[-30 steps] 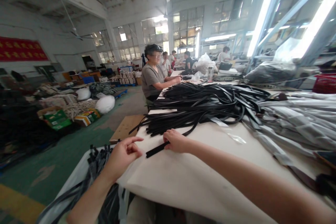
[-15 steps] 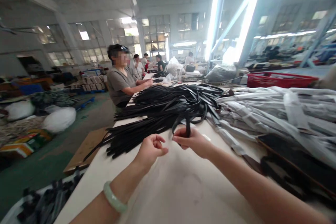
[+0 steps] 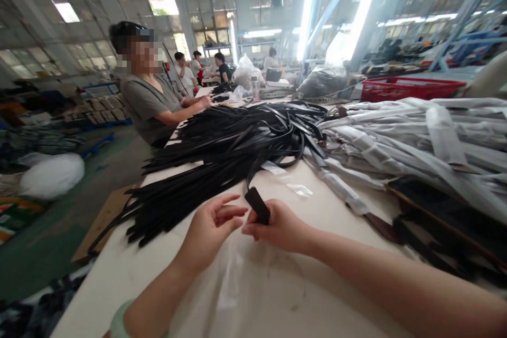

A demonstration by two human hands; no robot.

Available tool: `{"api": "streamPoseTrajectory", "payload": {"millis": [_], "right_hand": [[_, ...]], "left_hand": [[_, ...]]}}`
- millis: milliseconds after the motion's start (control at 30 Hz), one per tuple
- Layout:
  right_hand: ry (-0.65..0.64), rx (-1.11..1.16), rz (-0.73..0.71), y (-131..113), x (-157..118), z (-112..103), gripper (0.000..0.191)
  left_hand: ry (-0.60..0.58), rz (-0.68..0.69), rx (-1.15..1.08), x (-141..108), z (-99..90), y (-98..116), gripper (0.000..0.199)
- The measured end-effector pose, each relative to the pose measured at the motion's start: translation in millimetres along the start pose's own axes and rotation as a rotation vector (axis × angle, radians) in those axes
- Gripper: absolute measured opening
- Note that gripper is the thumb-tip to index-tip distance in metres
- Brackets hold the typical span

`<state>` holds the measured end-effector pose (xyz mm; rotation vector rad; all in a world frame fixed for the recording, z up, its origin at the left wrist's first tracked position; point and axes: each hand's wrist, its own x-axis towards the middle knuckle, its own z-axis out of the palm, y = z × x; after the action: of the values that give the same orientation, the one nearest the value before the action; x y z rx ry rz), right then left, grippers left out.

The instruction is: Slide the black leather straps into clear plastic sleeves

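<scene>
In the head view, my right hand (image 3: 283, 227) grips a black strap (image 3: 257, 205) close to its end, which sticks up out of the fist. The strap's length loops back toward the heap of black straps (image 3: 222, 142). My left hand (image 3: 214, 227) is just left of it, fingers loosely curved and apart, with nothing visibly held. Below both hands a long clear plastic sleeve (image 3: 229, 285) hangs down over the pale tabletop (image 3: 285, 285); whether my right fingertips also pinch it I cannot tell. Another clear plastic piece (image 3: 287, 179) lies beyond my right hand.
White-wrapped straps (image 3: 396, 142) are heaped on the right, beside a dark phone-like slab (image 3: 447, 211). Behind stands a red plastic basket (image 3: 412, 88). A co-worker (image 3: 146, 95) in a grey shirt stands at the table's left edge. Dark pieces (image 3: 39, 301) lie at lower left.
The camera has tilted down and moved in. My right hand has turned the strap end so it leans left, and the strap loop now shows. A clear plastic piece has come into sight behind it.
</scene>
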<state>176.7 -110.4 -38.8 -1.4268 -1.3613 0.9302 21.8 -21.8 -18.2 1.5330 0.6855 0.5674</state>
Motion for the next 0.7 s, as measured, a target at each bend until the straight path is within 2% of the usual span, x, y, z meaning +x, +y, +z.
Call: {"api": "streamPoseTrajectory", "payload": {"millis": [167, 333, 533, 700], "right_hand": [[0.053, -0.142, -0.026, -1.2, -4.3, 5.0, 0.024], [0.081, -0.236, -0.084, -3.0, -7.8, 4.2, 0.026], [0.083, -0.260, -0.120, -0.9, -7.2, 3.3, 0.031], [0.051, -0.277, -0.159, -3.3, -8.7, 1.7, 0.036]], "left_hand": [[0.072, 0.015, 0.109, -4.7, 1.8, 6.8, 0.054], [0.000, 0.009, 0.099, -6.3, 0.0, 6.2, 0.046], [0.045, 0.042, 0.102, -9.0, 1.3, 0.2, 0.032], [0.046, 0.015, 0.090, -9.8, 4.7, 2.3, 0.031]]}}
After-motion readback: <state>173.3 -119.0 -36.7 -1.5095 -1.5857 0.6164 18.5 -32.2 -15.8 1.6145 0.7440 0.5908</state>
